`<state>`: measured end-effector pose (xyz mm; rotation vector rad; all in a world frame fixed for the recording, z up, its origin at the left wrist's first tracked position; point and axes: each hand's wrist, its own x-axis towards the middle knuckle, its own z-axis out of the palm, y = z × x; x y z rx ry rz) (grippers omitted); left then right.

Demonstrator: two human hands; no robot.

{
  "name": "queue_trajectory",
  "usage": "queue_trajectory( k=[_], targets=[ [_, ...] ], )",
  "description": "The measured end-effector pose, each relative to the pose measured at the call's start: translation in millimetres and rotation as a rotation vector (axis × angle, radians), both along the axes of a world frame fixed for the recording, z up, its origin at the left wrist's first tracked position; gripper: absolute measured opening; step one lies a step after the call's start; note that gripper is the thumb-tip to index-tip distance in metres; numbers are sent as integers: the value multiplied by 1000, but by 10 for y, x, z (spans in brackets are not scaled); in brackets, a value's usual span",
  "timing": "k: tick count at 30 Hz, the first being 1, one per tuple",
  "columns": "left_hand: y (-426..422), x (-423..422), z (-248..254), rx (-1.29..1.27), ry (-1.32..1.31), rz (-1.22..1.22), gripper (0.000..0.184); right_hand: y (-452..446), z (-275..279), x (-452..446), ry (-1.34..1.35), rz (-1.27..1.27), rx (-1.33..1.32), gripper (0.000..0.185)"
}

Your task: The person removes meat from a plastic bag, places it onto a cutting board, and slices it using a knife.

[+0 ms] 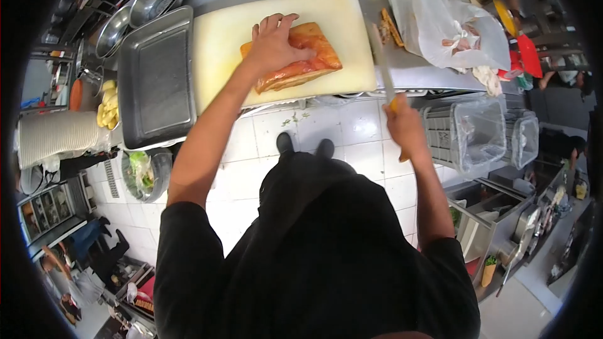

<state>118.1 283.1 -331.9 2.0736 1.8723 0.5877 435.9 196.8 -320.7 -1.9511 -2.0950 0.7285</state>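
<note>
A slab of browned, reddish meat, perhaps smoked pork, lies on the white cutting board. My left hand rests on top of it, fingers apart and thumb stretched toward the right. To the right of the board, my right hand is closed around the yellow handle of a knife. Its long blade points away from me beside the board's right edge, apart from the meat.
Left of the board sits a dark metal tray, with steel bowls behind it. A plastic bag and brown strips lie to the right. Lined crates stand low at right. Other people are at lower left.
</note>
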Motion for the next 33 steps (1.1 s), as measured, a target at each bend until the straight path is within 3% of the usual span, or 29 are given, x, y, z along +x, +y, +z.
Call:
queue_trajectory(
  k=[1,4,11,16,19,23,29,33],
  targets=[
    [-54,-116,53,-69,53,-62,98,39,0,26,16,-24,22,25],
    [-143,-307,25,-245,-10,-27,110,52,142,-31,79,-62,6,24],
    [-416,-129,123,-240,153,179,107,-242,7,-333,358,-110,-254,26],
    [-652,125,191,-326,144,448,103,-332,41,-636,360,-12,-327,29],
    [-648,256,212,-386,94,542,100,-229,-250,-759,349,137,56,29],
    [-550,332,151,-380,-77,564,97,223,-32,-949,298,104,-223,32],
    [-453,448,128,-323,-139,548,83,300,260,-745,209,164,-113,49],
    [-346,470,-65,190,28,386,68,61,388,-612,228,173,-160,55]
  ],
)
